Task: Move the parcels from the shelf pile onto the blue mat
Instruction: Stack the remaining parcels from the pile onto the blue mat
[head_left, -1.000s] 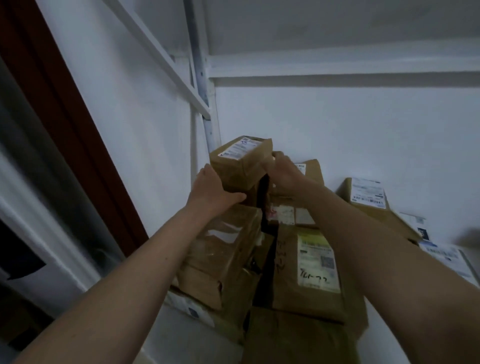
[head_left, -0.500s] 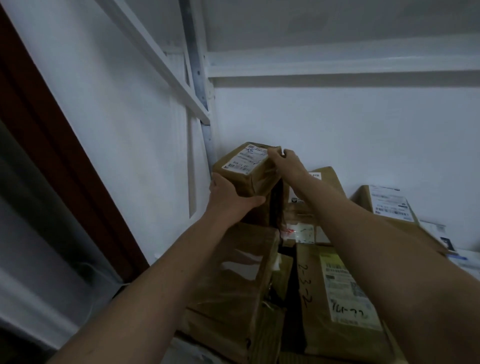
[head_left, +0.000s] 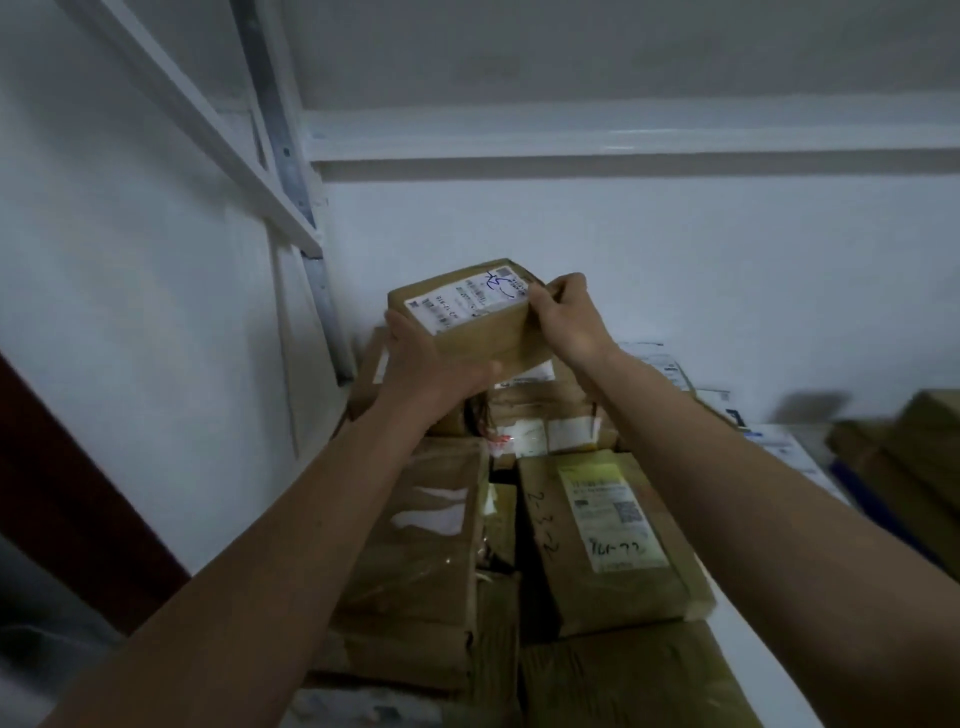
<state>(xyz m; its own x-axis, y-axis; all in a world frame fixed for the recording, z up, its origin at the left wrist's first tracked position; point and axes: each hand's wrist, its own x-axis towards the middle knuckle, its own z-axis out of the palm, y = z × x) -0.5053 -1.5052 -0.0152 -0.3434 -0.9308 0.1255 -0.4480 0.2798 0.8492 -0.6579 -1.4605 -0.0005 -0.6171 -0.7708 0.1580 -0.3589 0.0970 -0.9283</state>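
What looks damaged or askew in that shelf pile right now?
The pile of brown paper-wrapped parcels is untidy: they lean at different angles with dark gaps between them, and the wrapping is creased. I see no parcel torn open. The small brown box with a white label, held by the left hand and right hand, looks intact.

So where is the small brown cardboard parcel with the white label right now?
Head view, centre: the small brown cardboard parcel is gripped between left hand and right hand, above the parcel pile.
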